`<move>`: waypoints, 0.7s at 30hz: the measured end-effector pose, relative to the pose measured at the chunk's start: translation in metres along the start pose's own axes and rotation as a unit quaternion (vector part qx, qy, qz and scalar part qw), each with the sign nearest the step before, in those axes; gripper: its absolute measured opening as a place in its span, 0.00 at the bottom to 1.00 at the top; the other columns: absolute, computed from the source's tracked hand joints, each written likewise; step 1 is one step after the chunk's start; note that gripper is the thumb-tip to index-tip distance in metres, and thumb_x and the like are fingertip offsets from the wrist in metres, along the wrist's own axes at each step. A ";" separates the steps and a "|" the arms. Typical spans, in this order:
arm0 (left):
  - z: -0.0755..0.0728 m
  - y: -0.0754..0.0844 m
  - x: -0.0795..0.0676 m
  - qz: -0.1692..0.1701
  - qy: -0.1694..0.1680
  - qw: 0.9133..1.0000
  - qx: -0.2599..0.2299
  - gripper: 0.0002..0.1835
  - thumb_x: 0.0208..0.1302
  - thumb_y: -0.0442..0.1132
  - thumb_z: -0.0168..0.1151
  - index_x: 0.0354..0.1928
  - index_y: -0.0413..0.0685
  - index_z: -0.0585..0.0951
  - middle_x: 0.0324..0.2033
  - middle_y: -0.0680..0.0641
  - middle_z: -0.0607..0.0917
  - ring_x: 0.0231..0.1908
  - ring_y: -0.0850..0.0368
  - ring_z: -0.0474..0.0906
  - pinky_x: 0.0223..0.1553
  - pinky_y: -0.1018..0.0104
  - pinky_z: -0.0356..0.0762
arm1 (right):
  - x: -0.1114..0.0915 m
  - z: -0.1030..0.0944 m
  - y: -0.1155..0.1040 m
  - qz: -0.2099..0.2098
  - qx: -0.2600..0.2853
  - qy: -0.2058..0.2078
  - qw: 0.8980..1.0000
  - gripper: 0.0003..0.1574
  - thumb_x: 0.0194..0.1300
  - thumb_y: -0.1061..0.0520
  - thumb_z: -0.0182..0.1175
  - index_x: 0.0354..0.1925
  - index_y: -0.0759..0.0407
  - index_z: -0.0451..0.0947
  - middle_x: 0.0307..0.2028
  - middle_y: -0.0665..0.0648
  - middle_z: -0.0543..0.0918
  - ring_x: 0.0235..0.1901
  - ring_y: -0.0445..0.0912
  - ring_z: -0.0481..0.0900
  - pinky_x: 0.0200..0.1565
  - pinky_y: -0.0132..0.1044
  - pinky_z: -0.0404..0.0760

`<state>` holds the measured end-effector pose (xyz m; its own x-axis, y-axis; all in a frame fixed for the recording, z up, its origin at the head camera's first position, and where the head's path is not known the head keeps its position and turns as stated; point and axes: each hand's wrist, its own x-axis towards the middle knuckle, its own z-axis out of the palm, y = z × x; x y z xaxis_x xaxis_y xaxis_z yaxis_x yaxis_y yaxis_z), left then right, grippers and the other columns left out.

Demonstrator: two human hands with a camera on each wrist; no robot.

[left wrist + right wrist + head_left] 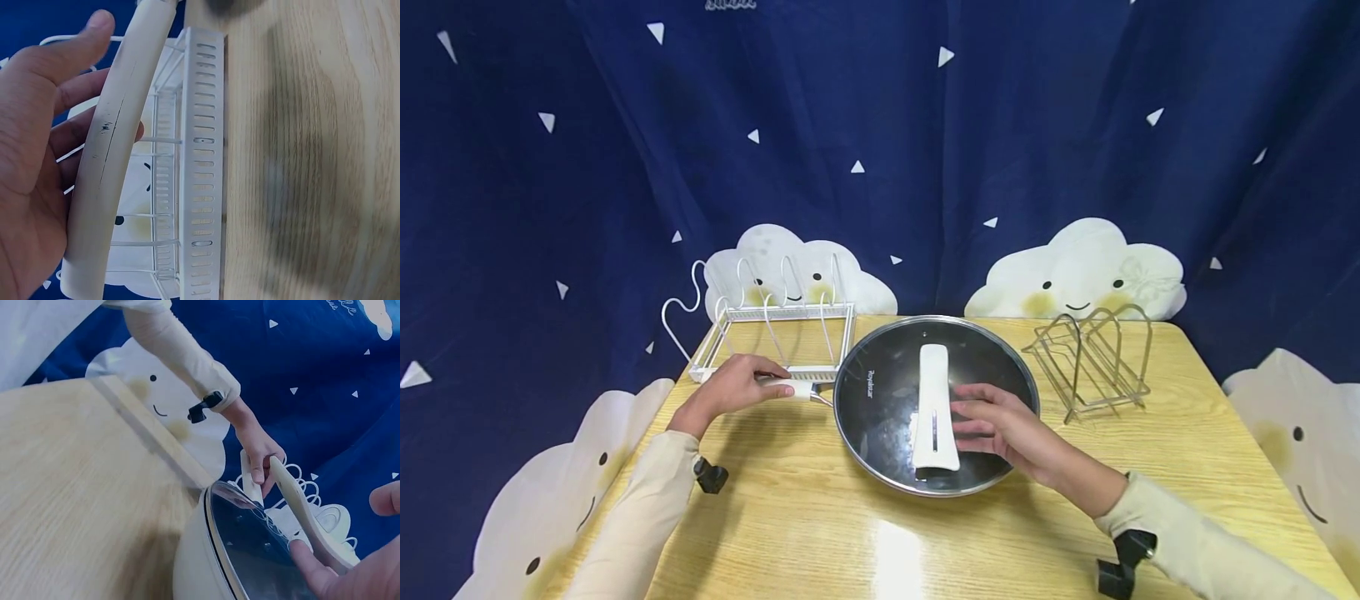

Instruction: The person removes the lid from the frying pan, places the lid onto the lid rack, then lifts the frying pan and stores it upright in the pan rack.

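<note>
A deep pan with a cream-white side (190, 565) sits on the table under a dark glass lid (880, 433). My left hand (741, 387) grips its long white handle (801, 389); in the left wrist view the fingers pass behind this scuffed handle (115, 144) and one fingertip shows past its edge, with the thumb raised off it. On top of the lid stands a flat white lid handle (934, 392). Beside its right side is my right hand (1015, 433), fingers extended toward it and thumb apart, holding nothing.
A white rack (812, 371) with wavy wire dividers stands behind the left hand, close to the pan handle. At the right is a metal wire rack (1077, 367). The wooden table (812, 517) ends against a dark blue curtain (887, 108) with clouds.
</note>
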<state>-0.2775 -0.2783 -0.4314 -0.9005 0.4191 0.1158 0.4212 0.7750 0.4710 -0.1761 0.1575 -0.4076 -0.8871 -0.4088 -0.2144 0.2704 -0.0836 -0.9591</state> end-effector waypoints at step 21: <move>-0.005 -0.002 0.005 -0.030 -0.033 0.997 -0.067 0.13 0.57 0.48 0.78 0.40 0.49 0.91 0.35 0.52 0.91 0.34 0.62 0.82 0.40 0.61 0.79 | 0.013 0.021 0.015 0.052 0.085 -0.051 0.994 0.22 0.76 0.59 0.53 0.58 0.75 0.65 0.44 0.60 0.88 0.45 0.49 0.87 0.50 0.43 0.85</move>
<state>-0.2834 -0.2800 -0.4278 -0.9130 0.4070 0.0281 0.3443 0.7317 0.5883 -0.1758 0.1319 -0.4208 -0.8106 -0.5129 -0.2827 0.4261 -0.1854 -0.8855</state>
